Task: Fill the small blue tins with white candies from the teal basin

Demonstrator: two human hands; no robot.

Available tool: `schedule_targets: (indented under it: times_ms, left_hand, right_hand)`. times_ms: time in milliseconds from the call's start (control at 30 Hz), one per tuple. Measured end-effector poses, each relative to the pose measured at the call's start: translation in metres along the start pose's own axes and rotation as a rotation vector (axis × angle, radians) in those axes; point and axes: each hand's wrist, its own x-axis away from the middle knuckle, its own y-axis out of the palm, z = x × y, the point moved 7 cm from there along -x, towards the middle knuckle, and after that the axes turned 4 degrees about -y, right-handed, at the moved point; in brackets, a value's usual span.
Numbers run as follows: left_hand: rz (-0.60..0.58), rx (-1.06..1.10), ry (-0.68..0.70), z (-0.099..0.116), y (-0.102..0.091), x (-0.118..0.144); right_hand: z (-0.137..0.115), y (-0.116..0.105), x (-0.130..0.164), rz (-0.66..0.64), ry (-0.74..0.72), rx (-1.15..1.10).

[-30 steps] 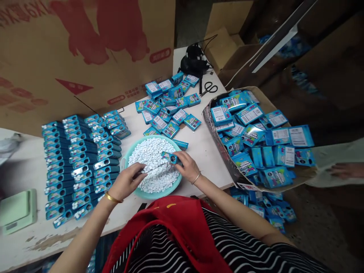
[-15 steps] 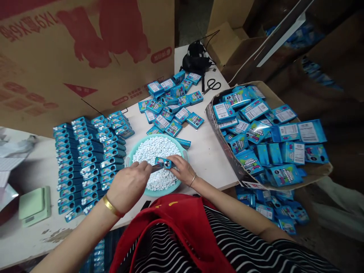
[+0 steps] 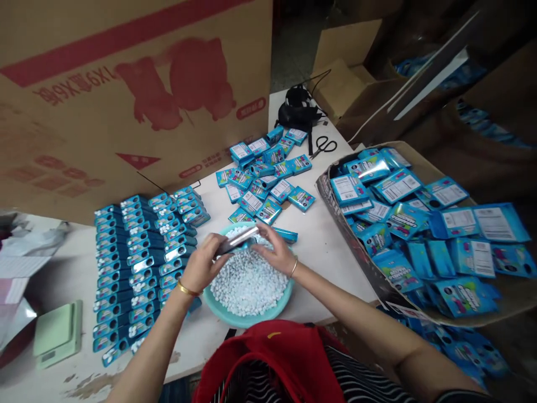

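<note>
White pellets [image 3: 251, 288] in turquoise basin [image 3: 247, 321]

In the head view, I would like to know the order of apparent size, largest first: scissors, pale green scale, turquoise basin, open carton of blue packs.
1. Open carton of blue packs
2. Turquoise basin
3. Pale green scale
4. Scissors

Two hands [image 3: 201, 264] [image 3: 274, 252], one basin [image 3: 247, 320], one scale [image 3: 53, 329], one pair of scissors [image 3: 320, 149] and dozens of blue boxes [image 3: 302, 198] show.
</note>
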Motion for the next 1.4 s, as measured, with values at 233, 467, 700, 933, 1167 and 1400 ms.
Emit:
schedule_targets:
  times_ms: [233, 467, 700, 933, 1167, 1400]
  left_hand:
    - [0.168, -0.283, -0.348, -0.141, -0.025, -0.025]
    - [0.008, -0.461, -0.56, -0.214, 0.011, -0.03]
    - [0.179, -0.258, -0.434, -0.169, -0.001, -0.006]
    - [-0.168, 0.048, -0.268, -0.091, 0.041, 0.087]
    - [-0.355, -0.076, -0.351, -0.051, 0.093, 0.138]
    - [-0.143, -0.044, -0.443, -0.031, 0.162, 0.082]
  right_hand:
    - [0.121, -0.004, -0.119, -0.027, 0.278, 0.544]
    - [0.161, 0.049, -0.15, -0.26, 0.465, 0.874]
    - [0.14, 0.024, -0.138, -0.165, 0.187, 0.64]
    - [0.067, -0.042, -0.064, 0.178, 0.322, -0.297]
    - [0.038, -0.052, 0.031, 0.325, 0.809, -1.061]
    - [0.029, -0.067, 0.075, 0.414, 0.804, -1.052]
